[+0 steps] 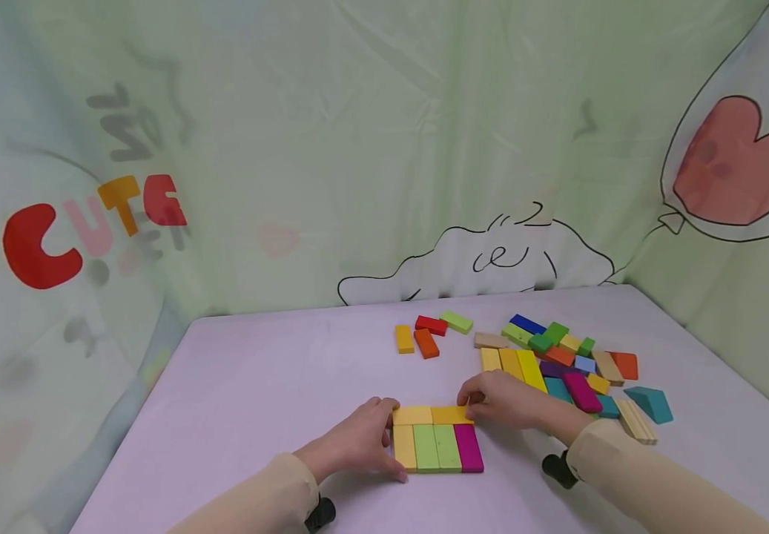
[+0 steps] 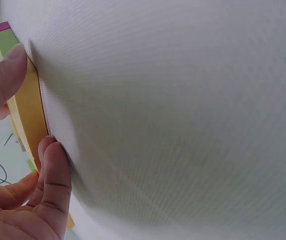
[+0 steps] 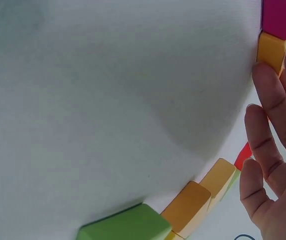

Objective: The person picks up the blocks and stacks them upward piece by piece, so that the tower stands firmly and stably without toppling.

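On the lilac table [image 1: 257, 386] lies a flat patch of blocks [image 1: 437, 445]: a yellow, two green and a magenta one side by side, with two yellow-orange blocks [image 1: 432, 415] across their far ends. My left hand [image 1: 360, 441] rests against the patch's left side, thumb at the near corner and fingertips at the far one. In the left wrist view, its thumb and a finger [image 2: 53, 175] touch the yellow block [image 2: 30, 115]. My right hand [image 1: 500, 400] touches the right end of the far orange block [image 3: 270, 50] with straight fingers [image 3: 268, 105], just beside the magenta block [image 3: 280, 17].
A heap of loose coloured blocks [image 1: 558, 356] lies to the right, with a teal wedge [image 1: 651, 404] and a plain wooden block [image 1: 634, 421] at its near edge. Red, orange and green blocks [image 1: 427, 334] lie further back. Printed fabric walls [image 1: 357, 148] close in the table.
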The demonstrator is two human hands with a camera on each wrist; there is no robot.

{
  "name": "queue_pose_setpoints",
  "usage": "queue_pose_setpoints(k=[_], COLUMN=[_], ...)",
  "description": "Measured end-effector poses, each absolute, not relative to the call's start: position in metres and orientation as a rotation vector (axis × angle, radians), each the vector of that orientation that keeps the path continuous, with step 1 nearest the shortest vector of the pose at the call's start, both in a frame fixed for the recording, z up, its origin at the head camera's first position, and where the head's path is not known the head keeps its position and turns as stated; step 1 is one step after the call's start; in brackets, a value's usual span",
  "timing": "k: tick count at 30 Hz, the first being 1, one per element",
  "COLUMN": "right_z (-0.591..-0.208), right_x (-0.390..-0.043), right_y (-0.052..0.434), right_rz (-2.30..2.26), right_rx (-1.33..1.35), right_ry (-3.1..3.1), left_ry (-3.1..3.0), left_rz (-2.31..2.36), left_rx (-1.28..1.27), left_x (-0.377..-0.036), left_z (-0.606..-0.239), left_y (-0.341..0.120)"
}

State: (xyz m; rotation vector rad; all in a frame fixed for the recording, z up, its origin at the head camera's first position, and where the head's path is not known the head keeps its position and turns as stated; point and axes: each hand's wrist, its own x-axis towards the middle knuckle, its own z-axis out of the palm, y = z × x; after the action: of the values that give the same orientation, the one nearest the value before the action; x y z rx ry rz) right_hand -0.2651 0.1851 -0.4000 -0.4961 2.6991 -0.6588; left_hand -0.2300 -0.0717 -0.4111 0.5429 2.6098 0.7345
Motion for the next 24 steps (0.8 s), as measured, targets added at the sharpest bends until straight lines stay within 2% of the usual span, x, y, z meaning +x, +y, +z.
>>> queue_pose_setpoints(k=[7,24], right_z=[-0.397,-0.401], right_x=[-0.260,-0.254], right_y=[0.192,0.198], right_rz=[-0.655,-0.582], right_rx=[-0.445,-0.559], right_ry=[2.602,2.592], left_ry=[2.610,2.609], left_rz=[0.732,0.738], left_rx=[0.537,0.538], left_x=[-0.229,-0.230], left_z=[-0.409,-0.411], left_y=[-0.071,-0.072])
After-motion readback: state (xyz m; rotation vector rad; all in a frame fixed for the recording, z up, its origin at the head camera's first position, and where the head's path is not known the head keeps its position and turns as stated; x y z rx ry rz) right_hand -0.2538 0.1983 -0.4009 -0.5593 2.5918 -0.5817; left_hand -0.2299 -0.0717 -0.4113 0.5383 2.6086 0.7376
